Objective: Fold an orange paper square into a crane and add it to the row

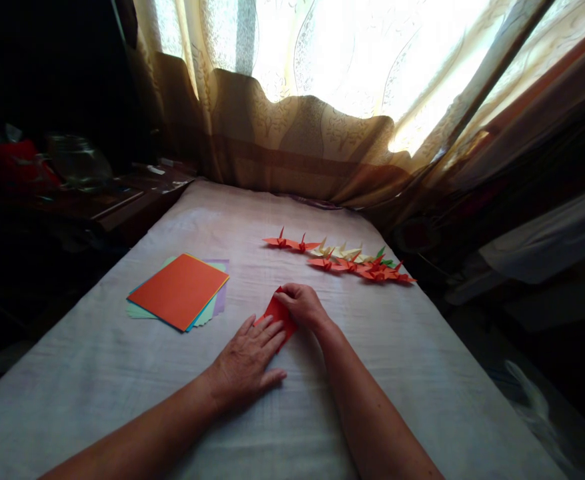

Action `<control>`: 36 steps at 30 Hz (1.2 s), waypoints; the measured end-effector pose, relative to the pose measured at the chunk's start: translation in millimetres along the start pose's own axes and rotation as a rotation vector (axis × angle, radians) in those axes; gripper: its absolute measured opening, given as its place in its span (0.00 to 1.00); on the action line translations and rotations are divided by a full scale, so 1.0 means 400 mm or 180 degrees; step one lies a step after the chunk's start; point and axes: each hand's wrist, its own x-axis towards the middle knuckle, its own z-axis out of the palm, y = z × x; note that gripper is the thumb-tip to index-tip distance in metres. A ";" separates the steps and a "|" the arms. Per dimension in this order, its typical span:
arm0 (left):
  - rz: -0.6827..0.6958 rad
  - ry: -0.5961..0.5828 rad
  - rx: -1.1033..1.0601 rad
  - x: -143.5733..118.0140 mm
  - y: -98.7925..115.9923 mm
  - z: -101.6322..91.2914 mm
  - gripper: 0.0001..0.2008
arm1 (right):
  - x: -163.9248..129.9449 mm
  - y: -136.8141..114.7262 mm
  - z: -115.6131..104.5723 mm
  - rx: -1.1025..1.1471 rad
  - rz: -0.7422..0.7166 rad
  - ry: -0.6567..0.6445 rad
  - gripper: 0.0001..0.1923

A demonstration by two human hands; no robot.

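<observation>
A partly folded piece of red origami paper (278,312) lies on the cloth-covered surface (252,427) between my hands. My left hand (246,357) rests flat on its near left part, fingers stretched out and thumb spread away. At the paper's far corner, my right hand (303,305) pinches the edge between thumb and fingers. My fingers cover part of the folds. To the left of my hands lies a stack of coloured paper sheets (179,291), with orange on top and green, blue and purple edges showing beneath.
Several folded paper cranes (348,265) in red, cream and green stand in rows at the far right. A dark side table (137,190) with a glass jar (78,163) borders the left edge. Curtains (292,133) hang behind, and white fabric (537,240) lies at the right.
</observation>
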 end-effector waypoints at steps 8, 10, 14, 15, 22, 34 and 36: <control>-0.0062 0.0008 -0.0062 0.001 0.003 0.001 0.32 | 0.001 0.006 0.000 -0.0218 0.0067 0.0125 0.10; -0.0055 -0.0026 -0.0073 -0.001 0.002 0.003 0.33 | 0.001 0.006 0.001 -0.0320 0.0045 0.0231 0.08; 0.0000 0.0006 -0.0085 -0.003 -0.002 0.009 0.33 | 0.003 0.015 0.012 -0.0440 -0.0091 0.0460 0.04; 0.0011 0.0019 -0.0086 -0.004 -0.003 0.011 0.33 | 0.005 0.019 0.016 -0.0454 -0.0159 0.0519 0.03; -0.0023 -0.0006 -0.0039 -0.001 -0.001 0.009 0.33 | 0.012 0.035 0.029 -0.0577 -0.0263 0.0692 0.02; 0.0015 -0.0080 0.0057 0.004 -0.007 0.005 0.35 | 0.045 0.018 0.026 -0.1182 0.0455 0.0854 0.13; 0.0028 -0.0123 0.0048 0.005 -0.008 0.002 0.36 | 0.052 0.017 0.022 -0.1182 0.0505 0.0808 0.15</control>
